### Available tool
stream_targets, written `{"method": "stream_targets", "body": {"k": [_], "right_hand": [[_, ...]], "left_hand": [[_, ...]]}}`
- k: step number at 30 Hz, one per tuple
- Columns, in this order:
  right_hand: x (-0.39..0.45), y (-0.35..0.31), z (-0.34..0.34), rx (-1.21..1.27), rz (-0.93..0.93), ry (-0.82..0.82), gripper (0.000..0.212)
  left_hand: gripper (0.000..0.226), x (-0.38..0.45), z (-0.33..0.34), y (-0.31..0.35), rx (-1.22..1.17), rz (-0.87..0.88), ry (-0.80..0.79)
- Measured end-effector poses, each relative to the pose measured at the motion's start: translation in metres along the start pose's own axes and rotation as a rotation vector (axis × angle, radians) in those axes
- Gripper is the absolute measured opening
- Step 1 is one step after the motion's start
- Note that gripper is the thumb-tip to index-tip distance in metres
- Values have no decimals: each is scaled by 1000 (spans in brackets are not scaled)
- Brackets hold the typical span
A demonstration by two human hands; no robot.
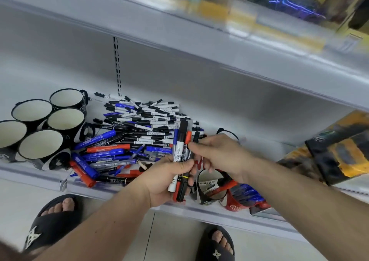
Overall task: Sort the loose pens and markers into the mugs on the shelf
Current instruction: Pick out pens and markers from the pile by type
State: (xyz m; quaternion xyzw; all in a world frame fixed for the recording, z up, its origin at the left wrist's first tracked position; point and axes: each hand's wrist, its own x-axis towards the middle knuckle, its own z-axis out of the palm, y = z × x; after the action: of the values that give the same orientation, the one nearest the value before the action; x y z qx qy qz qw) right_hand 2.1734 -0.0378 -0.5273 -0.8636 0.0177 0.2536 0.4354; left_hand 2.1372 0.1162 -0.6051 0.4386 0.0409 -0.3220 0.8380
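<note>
The left hand (159, 182) gripped a bunch of markers (180, 160) upright above the shelf's front edge (99, 190), the right hand's (217, 152) fingers pinching one. Loose pens (139, 126) crowded mid-shelf between five empty mugs (40, 146) at left and a lying mug (211, 186) just below the hands.

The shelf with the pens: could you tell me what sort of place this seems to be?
Probably a shop aisle: white metal shelving, a heap of identical markers, matching black mugs.

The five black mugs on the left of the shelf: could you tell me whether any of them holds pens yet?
No, all five black mugs show bare cream insides, with no pen in any.
</note>
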Motion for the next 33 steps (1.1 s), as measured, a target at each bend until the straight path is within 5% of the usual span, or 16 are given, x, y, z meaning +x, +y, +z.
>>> {"method": "stream_targets", "body": {"k": [8,17,24,33], "right_hand": [[-11,-5,-8,588,49,410,14],[-36,6,31,185,-45,244,18],[-30,27,29,482,94,187,19],[-25,40,29,402,177,65,17]], "left_hand": [[26,-11,6,1,57,-52,100],[21,-13,22,-6,131,-90,99],[13,-16,29,-11,171,-88,78],[10,-12,31,-18,178,-93,46]]}}
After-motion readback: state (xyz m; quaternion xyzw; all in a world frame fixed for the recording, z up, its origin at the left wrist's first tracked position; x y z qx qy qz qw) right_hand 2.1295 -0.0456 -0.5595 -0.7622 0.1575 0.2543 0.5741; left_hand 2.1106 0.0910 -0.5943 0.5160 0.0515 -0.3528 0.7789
